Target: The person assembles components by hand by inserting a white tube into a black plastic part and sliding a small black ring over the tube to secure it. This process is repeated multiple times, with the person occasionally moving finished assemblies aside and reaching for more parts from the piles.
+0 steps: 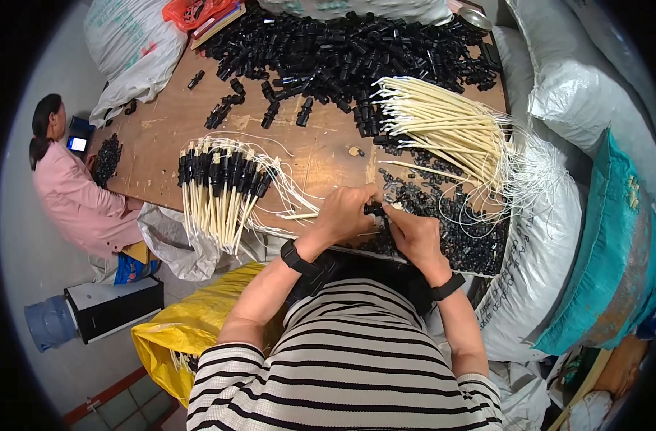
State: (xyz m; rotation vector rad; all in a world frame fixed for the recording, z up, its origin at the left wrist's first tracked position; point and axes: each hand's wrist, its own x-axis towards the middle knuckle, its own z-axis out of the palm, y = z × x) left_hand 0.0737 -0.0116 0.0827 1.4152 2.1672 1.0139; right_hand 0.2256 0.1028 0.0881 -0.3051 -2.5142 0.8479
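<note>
At the table's near edge my two hands are close together, fingers closed. Between them is a small black plastic fitting, mostly covered by fingers. My left hand is closed around it from the left, and a thin cream rod pokes out beside that hand. My right hand pinches at the fitting's other side; its fingertips hide the details. To the left of my hands lies a bundle of cream rods with black fittings on their ends, white cords trailing from it. Bare cream rods with white cords lie in a pile beyond my right hand.
Black fittings are heaped along the back of the wooden table. Small black parts spread around my right hand. White sacks and a teal sack line the right side. A yellow sack is lower left; a person in pink sits left.
</note>
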